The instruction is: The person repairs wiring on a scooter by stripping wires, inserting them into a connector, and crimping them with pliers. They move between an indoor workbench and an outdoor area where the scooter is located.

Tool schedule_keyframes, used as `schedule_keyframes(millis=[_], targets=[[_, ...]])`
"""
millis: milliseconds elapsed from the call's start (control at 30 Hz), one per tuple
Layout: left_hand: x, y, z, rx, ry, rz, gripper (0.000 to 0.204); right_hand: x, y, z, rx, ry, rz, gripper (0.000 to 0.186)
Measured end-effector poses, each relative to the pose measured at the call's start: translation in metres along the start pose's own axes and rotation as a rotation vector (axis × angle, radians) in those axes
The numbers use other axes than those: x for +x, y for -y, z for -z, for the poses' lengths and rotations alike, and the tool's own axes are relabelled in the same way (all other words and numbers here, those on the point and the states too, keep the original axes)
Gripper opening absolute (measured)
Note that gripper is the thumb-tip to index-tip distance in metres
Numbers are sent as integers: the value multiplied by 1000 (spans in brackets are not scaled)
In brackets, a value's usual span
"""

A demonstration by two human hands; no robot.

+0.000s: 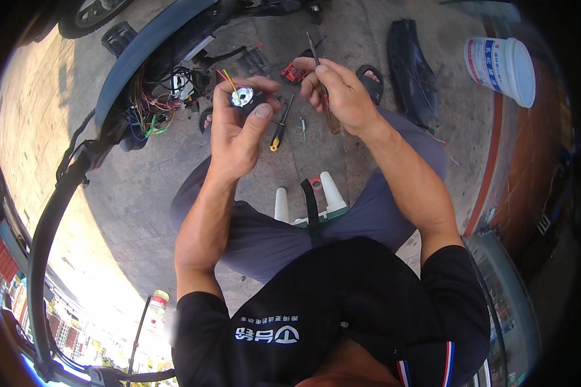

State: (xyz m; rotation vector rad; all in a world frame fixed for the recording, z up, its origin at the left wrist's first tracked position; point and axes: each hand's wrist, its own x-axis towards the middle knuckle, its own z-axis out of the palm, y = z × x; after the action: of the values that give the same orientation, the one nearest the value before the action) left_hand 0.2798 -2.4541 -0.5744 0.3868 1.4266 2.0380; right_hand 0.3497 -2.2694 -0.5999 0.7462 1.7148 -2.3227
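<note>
My left hand (237, 132) is closed around a small round silver part (243, 97) with a dark centre. Thin coloured wires (226, 79), yellow, green and red among them, rise from it. A screwdriver (314, 49) is gripped in my right hand (343, 90), its thin shaft pointing up and away and its amber handle (332, 120) below the palm. The two hands are apart, and the screwdriver does not touch the round part. On the ground between them lie another screwdriver (277, 138) with a yellow and black handle and a small slim piece (303, 126).
Beyond my hands is a red object (295, 72), partly hidden. A tangle of wires (152, 100) hangs by a curved dark vehicle panel (150, 46) at left. A black plastic panel (410, 71) and a white bucket (507, 71) are at right. White stool legs (331, 191) show between my knees.
</note>
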Motion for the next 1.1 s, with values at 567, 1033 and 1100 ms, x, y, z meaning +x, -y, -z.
schedule_keyframes(millis=[567,1033,1100], targets=[[11,-10,4,-466,14,119,37,-7,-17,-3,-45,19,-37,41],[12,-7,14,-611,37,89,38,-6,-21,-14,-55,73,-75,37],[12,-7,17,-674,17,119,40,3,-35,-8,-36,64,-92,36]])
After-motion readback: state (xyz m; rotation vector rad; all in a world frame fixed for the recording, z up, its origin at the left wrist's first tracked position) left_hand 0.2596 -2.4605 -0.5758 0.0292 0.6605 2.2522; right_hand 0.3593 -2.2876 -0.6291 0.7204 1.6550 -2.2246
